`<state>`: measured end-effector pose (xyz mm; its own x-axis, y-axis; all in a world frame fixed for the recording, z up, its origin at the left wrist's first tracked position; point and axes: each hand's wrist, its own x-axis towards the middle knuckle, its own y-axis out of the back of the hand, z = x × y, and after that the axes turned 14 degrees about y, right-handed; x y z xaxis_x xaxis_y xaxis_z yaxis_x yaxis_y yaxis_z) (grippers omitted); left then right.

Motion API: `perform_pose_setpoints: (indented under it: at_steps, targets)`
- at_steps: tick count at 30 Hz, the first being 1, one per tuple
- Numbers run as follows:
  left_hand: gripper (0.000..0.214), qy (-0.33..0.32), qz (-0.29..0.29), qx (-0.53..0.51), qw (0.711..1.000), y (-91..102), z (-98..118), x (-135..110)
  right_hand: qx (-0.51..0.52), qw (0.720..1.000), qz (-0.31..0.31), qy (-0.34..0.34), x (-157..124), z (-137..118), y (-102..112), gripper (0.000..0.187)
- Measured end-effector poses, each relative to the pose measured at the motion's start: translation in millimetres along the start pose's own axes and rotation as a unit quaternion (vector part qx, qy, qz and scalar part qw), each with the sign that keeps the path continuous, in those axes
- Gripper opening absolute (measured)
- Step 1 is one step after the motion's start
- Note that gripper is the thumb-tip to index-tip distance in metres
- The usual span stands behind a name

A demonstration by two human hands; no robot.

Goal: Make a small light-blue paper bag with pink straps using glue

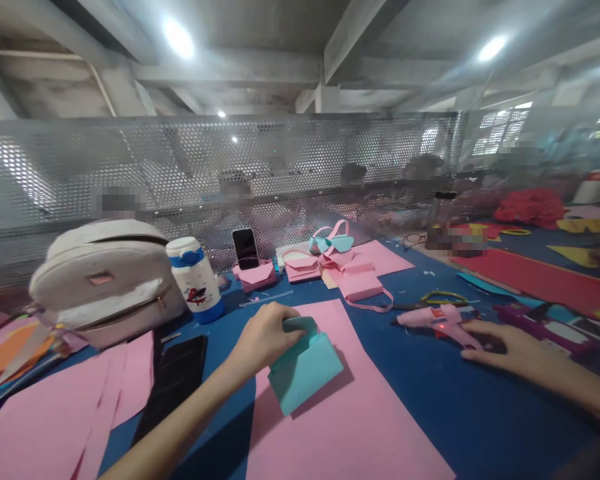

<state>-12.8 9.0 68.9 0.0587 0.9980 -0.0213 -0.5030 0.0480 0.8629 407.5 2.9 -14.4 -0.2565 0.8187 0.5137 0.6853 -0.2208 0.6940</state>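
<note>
Head view: my left hand [266, 339] was pinched shut on the upper corner of a teal folded paper [307, 368], fingers [286, 319] curled over its top flap. The piece was lifted slightly at that end and rested over the pink sheet [345, 427] lying on the blue counter [445, 413].

My right hand [511, 351] lay loose and flat on the counter, fingers stretched toward the handle of the pink glue gun [437, 319]; whether they touched it I could not tell, and they gripped nothing. A red light showed on the gun. Scissors [443, 297] lay just behind it.

Handling guess: the teal piece looked thin and very light, soft enough to crease or spring open, so hold it along the fold or a corner, not mid-panel. The gun looked rigid, and its tip may be hot; take the handle only.

Further back were pink paper purses [353, 275], a propped phone [245, 248], a white bottle [197, 279] and a pale bag [103, 280]. A black case [173, 383] sat near my left forearm.
</note>
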Motion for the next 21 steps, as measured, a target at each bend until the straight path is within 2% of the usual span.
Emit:
perform_pose_setpoints:
  at_steps: [3,6,8,14,18,21]
  targets:
    - [0.019,-0.008,0.009,-0.004,1.000,-0.8,0,-1,0.034,0.993,-0.111,-0.037,14,-11,-7,0.020]
    - [0.020,-0.015,0.024,-0.002,1.000,0.2,2,-3,0.026,0.993,-0.105,-0.045,26,-20,-12,0.027]
    - [0.019,-0.014,0.033,0.005,0.999,1.0,4,-5,0.043,0.995,-0.087,-0.027,31,-32,-15,0.034]
    - [0.020,-0.010,0.039,0.027,0.999,-0.3,8,-8,0.137,0.987,-0.082,0.020,36,-101,-25,0.042]
    - [0.020,-0.010,0.043,0.042,0.998,0.2,11,-11,0.154,0.974,-0.132,0.101,43,-143,-31,0.032]
    - [0.019,-0.006,0.046,0.054,0.997,1.7,12,-13,0.121,0.967,-0.176,0.136,51,-161,-33,0.031]
